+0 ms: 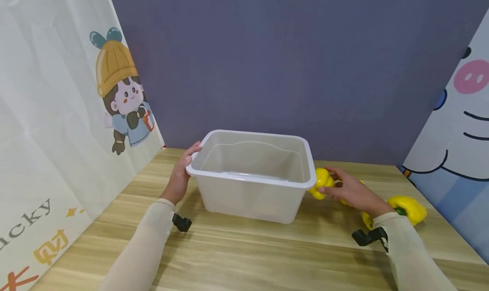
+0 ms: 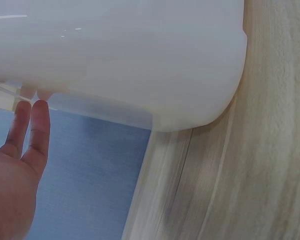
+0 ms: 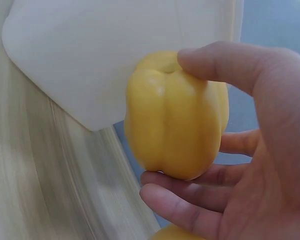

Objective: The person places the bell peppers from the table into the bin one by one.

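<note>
A white plastic bin (image 1: 248,197) stands upright on the wooden table. My left hand (image 1: 181,172) is at its left end, near the rim; in the left wrist view the extended fingers (image 2: 39,130) meet the outside wall. Just outside the bin's right end, my right hand (image 1: 353,191) holds a yellow bell pepper (image 1: 322,183). Seen from the right wrist, the thumb presses on one end of this pepper (image 3: 172,120) and the curled fingers support the other.
More yellow bell peppers lie on the table at the right, one (image 1: 410,208) beyond the right wrist and others partly hidden by the hand and sleeve. A dark panel (image 1: 282,70) rises behind the table (image 1: 237,257). Printed sheets (image 1: 46,104) flank both sides.
</note>
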`<state>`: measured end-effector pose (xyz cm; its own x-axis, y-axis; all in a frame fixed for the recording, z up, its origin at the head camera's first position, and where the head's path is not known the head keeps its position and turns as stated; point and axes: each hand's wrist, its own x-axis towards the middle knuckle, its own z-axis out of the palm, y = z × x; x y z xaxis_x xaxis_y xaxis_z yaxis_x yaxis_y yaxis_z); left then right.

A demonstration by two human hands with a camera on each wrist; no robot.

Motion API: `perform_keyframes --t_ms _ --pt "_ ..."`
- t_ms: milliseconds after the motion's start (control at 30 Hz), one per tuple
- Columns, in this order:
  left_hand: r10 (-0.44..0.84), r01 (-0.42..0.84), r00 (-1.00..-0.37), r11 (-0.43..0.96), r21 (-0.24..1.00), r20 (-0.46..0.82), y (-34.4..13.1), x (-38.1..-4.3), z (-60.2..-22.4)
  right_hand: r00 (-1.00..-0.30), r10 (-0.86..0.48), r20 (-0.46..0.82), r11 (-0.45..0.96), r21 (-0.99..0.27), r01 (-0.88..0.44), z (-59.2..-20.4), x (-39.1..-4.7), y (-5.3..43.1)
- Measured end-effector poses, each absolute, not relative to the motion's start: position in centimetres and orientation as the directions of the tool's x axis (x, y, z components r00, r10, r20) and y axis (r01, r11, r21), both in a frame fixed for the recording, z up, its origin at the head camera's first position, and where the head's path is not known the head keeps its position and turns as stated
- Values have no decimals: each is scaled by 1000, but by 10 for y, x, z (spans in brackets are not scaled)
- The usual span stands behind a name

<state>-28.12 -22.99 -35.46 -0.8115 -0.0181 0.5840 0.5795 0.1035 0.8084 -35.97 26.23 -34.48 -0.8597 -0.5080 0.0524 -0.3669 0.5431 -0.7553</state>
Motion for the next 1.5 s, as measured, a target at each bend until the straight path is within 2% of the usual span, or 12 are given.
perform_keyframes --t_ms 733,1000,1500 --pt "-13 585 -808 104 804 590 -232 -282 -354 -879 -466 103 499 -789 -357 -344 -361 268" --pt "-9 555 -829 99 826 558 -232 -280 -365 -886 -457 81 514 -789 -337 -348 -354 271" --pt "-10 595 -801 84 799 598 -231 -284 -360 -908 -413 76 453 -847 -277 -341 -365 285"
